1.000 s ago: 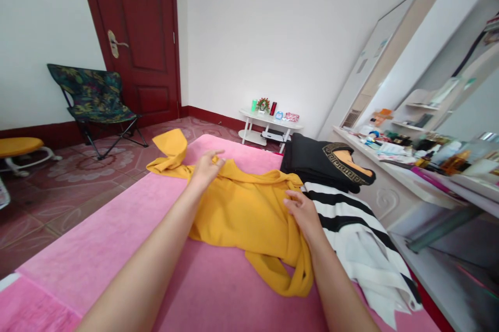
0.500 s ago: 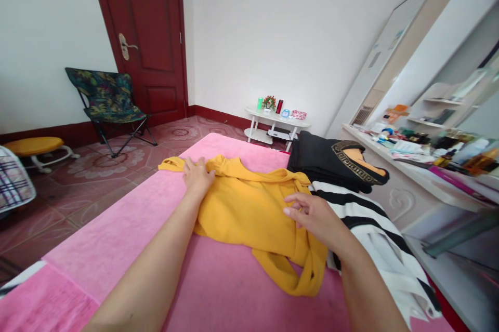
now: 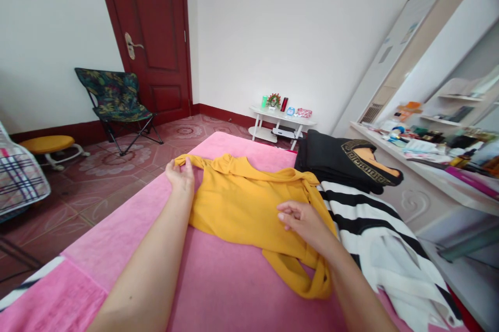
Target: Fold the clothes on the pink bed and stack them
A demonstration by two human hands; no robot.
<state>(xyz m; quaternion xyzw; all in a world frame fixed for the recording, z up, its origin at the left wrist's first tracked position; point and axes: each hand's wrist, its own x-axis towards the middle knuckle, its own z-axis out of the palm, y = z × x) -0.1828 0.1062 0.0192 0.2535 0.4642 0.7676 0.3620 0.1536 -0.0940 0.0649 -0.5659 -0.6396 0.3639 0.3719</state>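
A yellow long-sleeved top (image 3: 241,197) lies spread on the pink bed cover (image 3: 218,280), with one sleeve stretched to the far left and another strip of it looped at the near right. My left hand (image 3: 181,176) is turned palm up at the left sleeve's end, fingers curled round the cuff. Over the right part of the top hovers my right hand (image 3: 302,220), its fingers loosely bent and somewhat apart, holding nothing. Just right of the top lie a black-and-white striped garment (image 3: 366,223) and a folded black garment (image 3: 323,155) with a gold-patterned neckline.
A cluttered dressing table (image 3: 421,160) runs along the right side. Beyond the bed stands a small white table (image 3: 268,114) with a potted plant. A folding chair (image 3: 117,108) and a yellow stool (image 3: 47,144) are on the tiled floor at left, near a red door (image 3: 152,36).
My left hand has moved left along the sleeve to its end and turned palm up. My right hand stays above the top, its fingers drawn closer together. The view has shifted slightly.
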